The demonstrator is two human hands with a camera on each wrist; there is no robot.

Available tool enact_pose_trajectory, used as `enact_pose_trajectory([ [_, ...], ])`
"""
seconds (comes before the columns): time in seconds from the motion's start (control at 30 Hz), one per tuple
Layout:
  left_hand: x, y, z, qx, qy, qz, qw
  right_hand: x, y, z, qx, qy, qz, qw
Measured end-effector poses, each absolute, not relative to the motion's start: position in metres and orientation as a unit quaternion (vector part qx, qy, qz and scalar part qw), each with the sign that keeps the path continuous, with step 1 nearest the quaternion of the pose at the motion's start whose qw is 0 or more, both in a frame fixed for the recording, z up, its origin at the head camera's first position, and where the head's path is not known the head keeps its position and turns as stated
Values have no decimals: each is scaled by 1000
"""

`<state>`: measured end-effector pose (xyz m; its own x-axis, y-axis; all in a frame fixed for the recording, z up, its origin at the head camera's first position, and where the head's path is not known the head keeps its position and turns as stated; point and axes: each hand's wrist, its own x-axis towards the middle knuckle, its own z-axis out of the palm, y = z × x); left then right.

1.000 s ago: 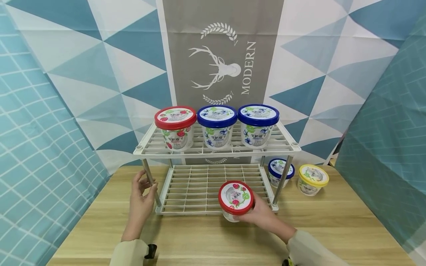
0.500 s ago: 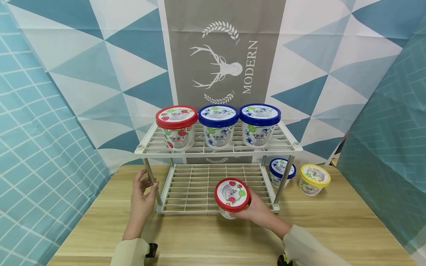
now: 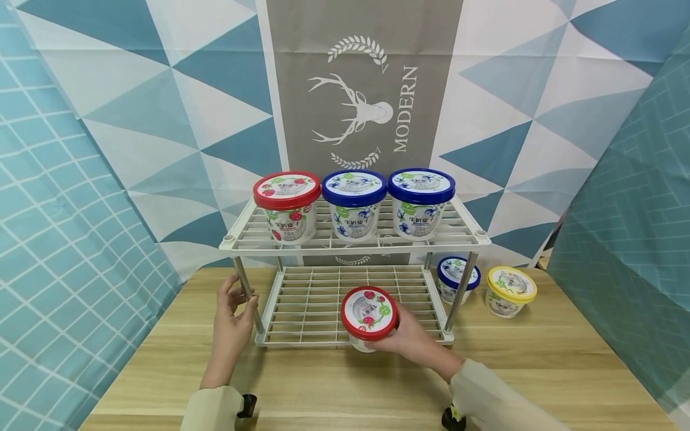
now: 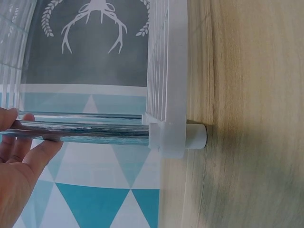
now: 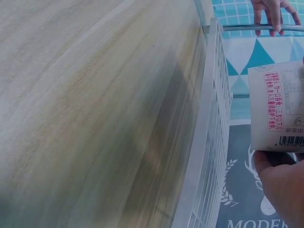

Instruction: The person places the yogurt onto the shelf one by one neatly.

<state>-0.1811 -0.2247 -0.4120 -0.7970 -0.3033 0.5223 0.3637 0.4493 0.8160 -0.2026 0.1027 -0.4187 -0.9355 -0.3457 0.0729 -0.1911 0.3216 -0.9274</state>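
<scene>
My right hand (image 3: 412,341) grips a paper ice-cream tub (image 3: 368,314) with a red lid and a strawberry print. It is held near the front edge of the lower shelf (image 3: 302,343) of a white two-tier rack, its lid tipped toward me. In the right wrist view the white side of this tub (image 5: 275,109) shows red print and a barcode, its bottom clear of the shelf. At the rack's left, my left hand (image 3: 230,326) holds the metal front post (image 4: 95,129), thumb and fingers on either side of it.
On the upper shelf (image 3: 356,251) stand a red-lidded tub (image 3: 291,224) and two blue-lidded tubs (image 3: 354,222). Right of the rack, on the wooden table (image 3: 345,389), are a smaller blue-lidded tub (image 3: 455,275) and a yellow-lidded tub (image 3: 509,293). A patterned cloth (image 3: 215,90) hangs behind.
My right hand has carried the red-lidded tub a little to the left and toward the lower shelf. My left hand stays on the post.
</scene>
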Motion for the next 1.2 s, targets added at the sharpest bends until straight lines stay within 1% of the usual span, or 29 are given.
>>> enact_pose_trajectory([
  [0.4,-180,-226,-414,-20,-793,-522,315,-204,88,-416,-143,809,-566,73],
  [1.2,-179,-225,-412,-25,-795,-520,312,-211,72,-420,-166,810,-558,76],
])
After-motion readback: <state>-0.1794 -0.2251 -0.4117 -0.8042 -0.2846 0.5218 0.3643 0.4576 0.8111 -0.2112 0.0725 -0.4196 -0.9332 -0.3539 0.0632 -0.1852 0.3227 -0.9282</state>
